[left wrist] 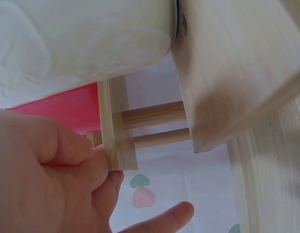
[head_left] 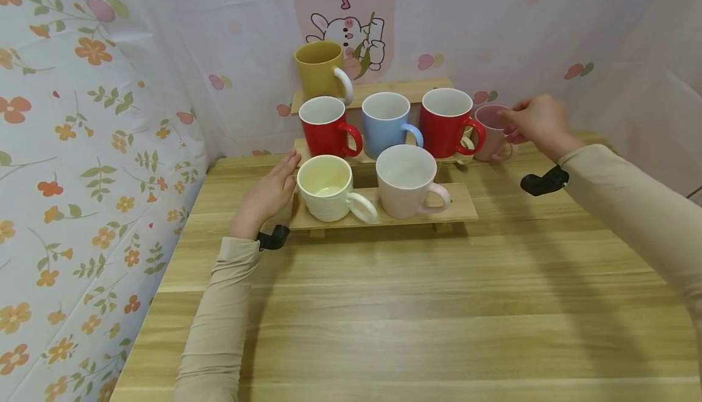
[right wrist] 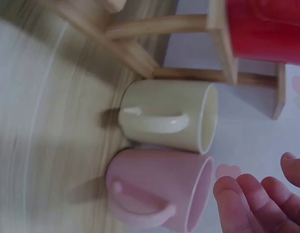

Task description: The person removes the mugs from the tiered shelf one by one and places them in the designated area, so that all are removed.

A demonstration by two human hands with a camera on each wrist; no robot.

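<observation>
Pink mug [head_left: 487,141] (partly behind right hand [head_left: 540,123])

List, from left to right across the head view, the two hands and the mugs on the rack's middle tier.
Left hand, first red mug, blue mug, second red mug, right hand.

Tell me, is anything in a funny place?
Yes, perhaps: one pink mug and one cream mug stand on the tabletop beside the wooden rack, while the other six mugs sit on its shelves. Nothing looks spilled.
</observation>
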